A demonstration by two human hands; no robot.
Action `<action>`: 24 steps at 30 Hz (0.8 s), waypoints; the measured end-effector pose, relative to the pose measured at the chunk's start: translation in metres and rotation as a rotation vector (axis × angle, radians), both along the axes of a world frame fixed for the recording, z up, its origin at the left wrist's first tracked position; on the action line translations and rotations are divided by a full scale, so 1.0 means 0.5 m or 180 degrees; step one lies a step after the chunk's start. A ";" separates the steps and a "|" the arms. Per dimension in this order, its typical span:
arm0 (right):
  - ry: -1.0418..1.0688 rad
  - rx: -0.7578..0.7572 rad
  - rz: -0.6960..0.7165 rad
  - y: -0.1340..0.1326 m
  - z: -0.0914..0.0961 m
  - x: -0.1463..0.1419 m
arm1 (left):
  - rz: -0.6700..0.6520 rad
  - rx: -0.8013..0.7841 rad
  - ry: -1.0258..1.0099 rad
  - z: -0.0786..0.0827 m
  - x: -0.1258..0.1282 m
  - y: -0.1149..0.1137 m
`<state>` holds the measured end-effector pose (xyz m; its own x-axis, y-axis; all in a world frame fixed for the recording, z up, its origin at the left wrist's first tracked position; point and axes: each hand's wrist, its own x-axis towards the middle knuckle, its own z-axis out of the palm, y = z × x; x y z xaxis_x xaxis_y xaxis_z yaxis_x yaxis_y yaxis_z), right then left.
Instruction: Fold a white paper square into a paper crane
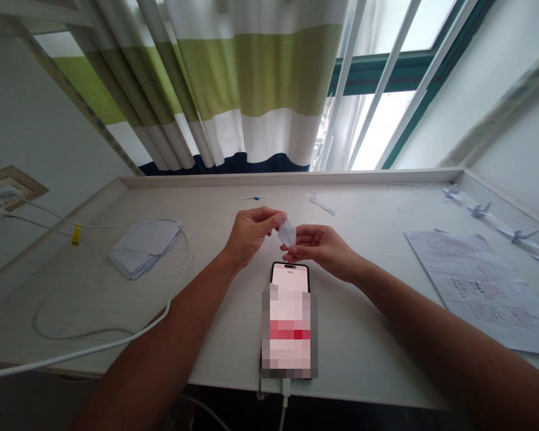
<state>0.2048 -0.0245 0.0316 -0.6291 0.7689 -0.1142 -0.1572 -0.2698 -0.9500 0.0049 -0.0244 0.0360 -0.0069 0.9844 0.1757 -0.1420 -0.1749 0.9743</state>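
Between my two hands is a small folded piece of white paper (288, 233), diamond-like in outline, held up above the desk. My left hand (257, 230) pinches its upper left corner between thumb and fingers. From the other side, my right hand (318, 246) grips the lower right edge, thumb in front and fingers curled behind. Parts of the paper are covered by the fingertips. Just below the hands a phone (290, 276) lies on the desk with its screen lit and mostly blurred out.
A stack of white paper sheets (146, 245) lies left, beside a white cable (189, 254). Written pages (467, 269) lie right, with several folded paper cranes (480, 209) behind. A folded paper strip (322, 205) and a small blue-and-white item (256, 198) lie at the back.
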 end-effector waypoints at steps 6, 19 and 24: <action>-0.0223 0.0436 -0.0230 -0.003 0.002 -0.002 | 0.0148 0.0083 0.0230 -0.011 0.003 0.004; -0.1883 0.4349 -0.1605 0.032 -0.020 0.044 | -0.0847 -0.0636 -0.0090 -0.015 0.005 -0.003; -0.2140 0.4409 -0.1229 0.027 -0.026 0.032 | -0.0667 -0.0467 0.0011 -0.020 0.006 -0.002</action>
